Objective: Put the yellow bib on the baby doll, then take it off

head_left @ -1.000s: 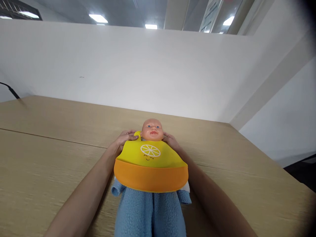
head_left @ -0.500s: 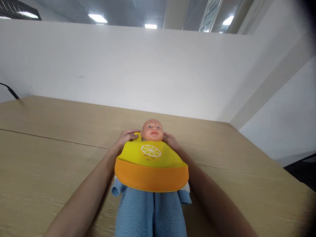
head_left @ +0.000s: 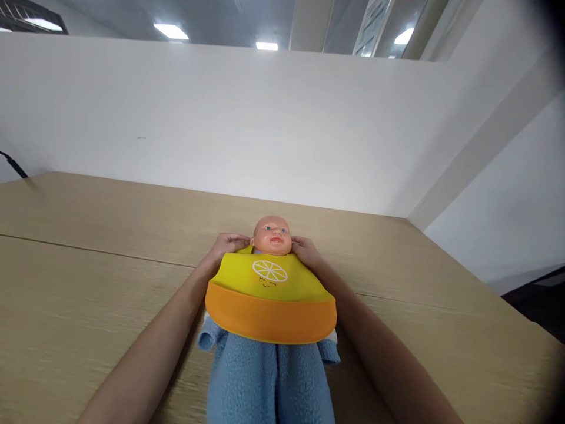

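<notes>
A baby doll (head_left: pixel 272 234) in blue fleece clothes (head_left: pixel 269 377) lies face up in front of me, head away. Over its chest is a yellow bib (head_left: pixel 238 274) with a white citrus slice, a smiling face and an orange pocket (head_left: pixel 270 315). At the left of the doll's neck, my left hand (head_left: pixel 227 246) is closed on the bib's yellow neck strap (head_left: pixel 245 250). My right hand (head_left: pixel 306 250) is curled in against the right side of the neck. Its fingertips are hidden behind the head, so what they hold does not show.
The doll rests on a wood-grain table (head_left: pixel 110 294) with a seam running across it. A white partition (head_left: pixel 220 118) rises behind the table and along its right side. At the far left is a black cable (head_left: pixel 15 165); a dark object (head_left: pixel 536 300) shows beyond the right edge.
My left hand has moved slightly inward to the doll's neck, bringing the strap end with it, which is now mostly covered. My right hand stays by the neck. The view has shifted a little.
</notes>
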A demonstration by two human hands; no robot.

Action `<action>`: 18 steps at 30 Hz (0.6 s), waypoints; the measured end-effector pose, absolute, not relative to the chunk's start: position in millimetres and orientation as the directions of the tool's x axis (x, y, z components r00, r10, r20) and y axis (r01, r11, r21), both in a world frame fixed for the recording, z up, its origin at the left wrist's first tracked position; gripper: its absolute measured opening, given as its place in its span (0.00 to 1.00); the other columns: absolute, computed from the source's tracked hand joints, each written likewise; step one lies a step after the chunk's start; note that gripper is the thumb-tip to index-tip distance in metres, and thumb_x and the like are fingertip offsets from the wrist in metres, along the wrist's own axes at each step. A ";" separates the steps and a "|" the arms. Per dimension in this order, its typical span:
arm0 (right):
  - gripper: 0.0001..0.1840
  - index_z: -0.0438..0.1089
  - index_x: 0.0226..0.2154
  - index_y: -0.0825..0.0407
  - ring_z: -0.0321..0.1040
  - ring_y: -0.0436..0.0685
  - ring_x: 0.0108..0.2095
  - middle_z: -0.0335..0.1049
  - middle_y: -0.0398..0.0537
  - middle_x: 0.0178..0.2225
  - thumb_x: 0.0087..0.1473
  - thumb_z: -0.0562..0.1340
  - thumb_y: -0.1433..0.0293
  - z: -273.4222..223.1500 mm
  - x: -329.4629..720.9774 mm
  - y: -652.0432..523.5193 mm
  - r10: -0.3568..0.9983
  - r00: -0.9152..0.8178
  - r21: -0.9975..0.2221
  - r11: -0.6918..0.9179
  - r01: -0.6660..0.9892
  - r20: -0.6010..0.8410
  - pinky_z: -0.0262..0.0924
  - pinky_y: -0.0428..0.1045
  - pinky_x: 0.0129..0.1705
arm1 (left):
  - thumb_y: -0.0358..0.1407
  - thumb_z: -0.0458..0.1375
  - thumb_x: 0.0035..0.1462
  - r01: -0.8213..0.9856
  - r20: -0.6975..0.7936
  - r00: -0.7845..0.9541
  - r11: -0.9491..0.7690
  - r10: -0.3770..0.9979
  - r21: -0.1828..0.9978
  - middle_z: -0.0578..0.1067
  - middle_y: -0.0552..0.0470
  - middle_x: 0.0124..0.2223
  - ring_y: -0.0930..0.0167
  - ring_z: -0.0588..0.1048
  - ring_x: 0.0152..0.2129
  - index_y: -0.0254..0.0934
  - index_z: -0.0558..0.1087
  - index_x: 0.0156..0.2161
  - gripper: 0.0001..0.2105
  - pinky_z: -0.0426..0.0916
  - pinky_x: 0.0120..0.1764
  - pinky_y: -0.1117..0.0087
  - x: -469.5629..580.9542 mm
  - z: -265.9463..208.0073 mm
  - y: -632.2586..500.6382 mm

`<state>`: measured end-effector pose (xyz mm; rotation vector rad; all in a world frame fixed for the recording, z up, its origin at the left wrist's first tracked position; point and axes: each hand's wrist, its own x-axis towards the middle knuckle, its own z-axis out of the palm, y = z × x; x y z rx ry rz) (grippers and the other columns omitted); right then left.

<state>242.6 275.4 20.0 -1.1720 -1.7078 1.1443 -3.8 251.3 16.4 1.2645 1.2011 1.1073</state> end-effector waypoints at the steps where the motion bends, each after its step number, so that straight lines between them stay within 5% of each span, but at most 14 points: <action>1: 0.16 0.77 0.35 0.54 0.71 0.59 0.40 0.77 0.49 0.42 0.43 0.58 0.68 20.9 242.5 274.0 0.955 -0.282 -0.945 0.170 0.281 0.089 0.66 0.51 0.40 | 0.36 0.64 0.40 0.063 -0.020 0.077 0.015 0.997 0.998 0.80 0.49 0.31 0.69 0.73 0.24 0.33 0.80 0.33 0.13 0.65 0.27 0.71 -4.1 15.4 252.2; 7: 0.14 0.76 0.24 0.55 0.69 0.57 0.29 0.75 0.46 0.26 0.46 0.57 0.65 12.6 259.4 275.1 0.969 -0.234 -0.913 0.162 0.374 0.076 0.62 0.49 0.31 | 0.36 0.59 0.43 0.124 -0.041 0.093 0.030 0.995 0.992 0.79 0.50 0.27 0.68 0.73 0.23 0.34 0.79 0.28 0.10 0.63 0.24 0.72 -8.7 17.5 250.3; 18: 0.17 0.78 0.39 0.49 0.72 0.58 0.43 0.76 0.47 0.44 0.46 0.62 0.64 8.3 290.0 269.8 0.881 -0.455 -0.920 0.279 0.275 0.131 0.65 0.56 0.49 | 0.31 0.67 0.34 -0.030 -0.071 0.292 0.084 0.954 0.996 0.80 0.44 0.42 0.59 0.78 0.36 0.37 0.79 0.39 0.19 0.71 0.38 0.62 -26.1 11.8 247.6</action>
